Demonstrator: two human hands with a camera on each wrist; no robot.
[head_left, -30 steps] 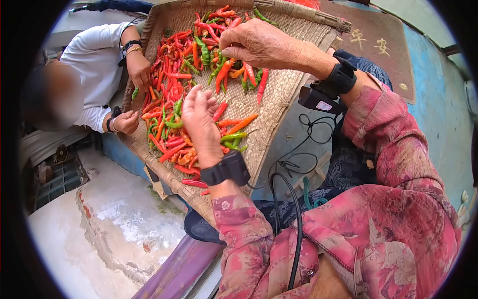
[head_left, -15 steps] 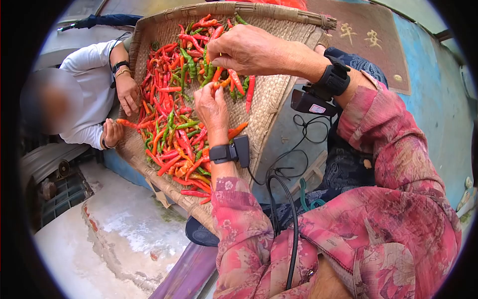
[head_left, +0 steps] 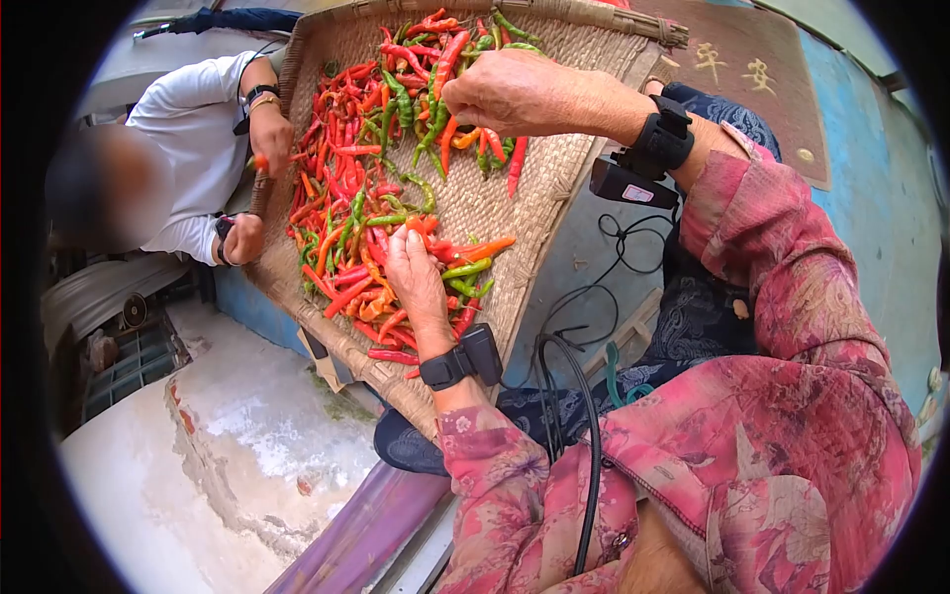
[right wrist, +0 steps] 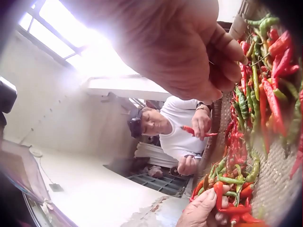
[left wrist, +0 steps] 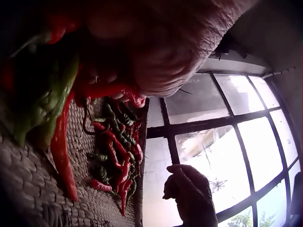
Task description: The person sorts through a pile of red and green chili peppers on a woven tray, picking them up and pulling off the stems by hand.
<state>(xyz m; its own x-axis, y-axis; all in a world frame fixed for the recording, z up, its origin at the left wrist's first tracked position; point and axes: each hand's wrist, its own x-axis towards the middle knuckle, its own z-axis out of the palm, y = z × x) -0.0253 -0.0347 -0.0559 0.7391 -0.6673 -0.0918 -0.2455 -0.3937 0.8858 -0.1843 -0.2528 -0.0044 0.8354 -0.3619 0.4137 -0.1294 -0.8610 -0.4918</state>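
Note:
A heap of red, orange and green chili peppers [head_left: 346,198] lies in a shallow woven basket [head_left: 554,188]. At the near part of the heap, my left hand [head_left: 416,282] pinches a red chili pepper [right wrist: 219,194] between thumb and fingers. Over the far right part of the peppers is my right hand [head_left: 529,94], its fingers curled in against the thumb. Nothing shows in those fingers in the right wrist view. Several orange and yellow-green peppers lie just right of my left hand.
Across the basket sits a person in a white top [head_left: 193,129], holding a red pepper [right wrist: 189,130] in one hand. Black cables [head_left: 594,396] hang by my lap. A brown mat [head_left: 762,119] with yellow characters lies beyond the basket's right corner.
My left hand reached up towards my right hand, then came back down to the near peppers and now pinches a red one. The right hand stays over the far peppers.

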